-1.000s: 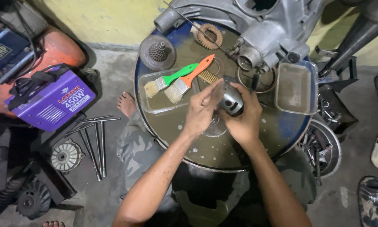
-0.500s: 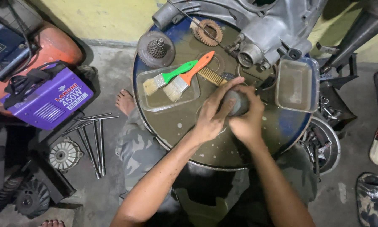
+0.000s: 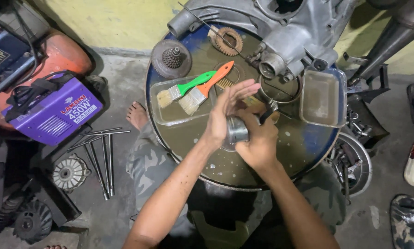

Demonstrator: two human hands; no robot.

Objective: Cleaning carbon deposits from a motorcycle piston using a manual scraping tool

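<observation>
Hands [image 3: 243,127] on one metal cylinder [image 3: 237,130]; two brushes [image 3: 188,91], perhaps three.

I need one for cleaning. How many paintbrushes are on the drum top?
2, side by side in the clear tray: the green-handled brush left, the orange-handled brush right. Hands may hide others.

Green brush [image 3: 188,86], orange brush [image 3: 207,87] (purple box [image 3: 55,113] nearby), camouflage trousers [image 3: 149,166].

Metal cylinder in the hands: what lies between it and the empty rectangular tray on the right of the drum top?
In the head view, between the metal cylinder and the rectangular tray lie the right hand gripping it, then bare wet drum top.
</observation>
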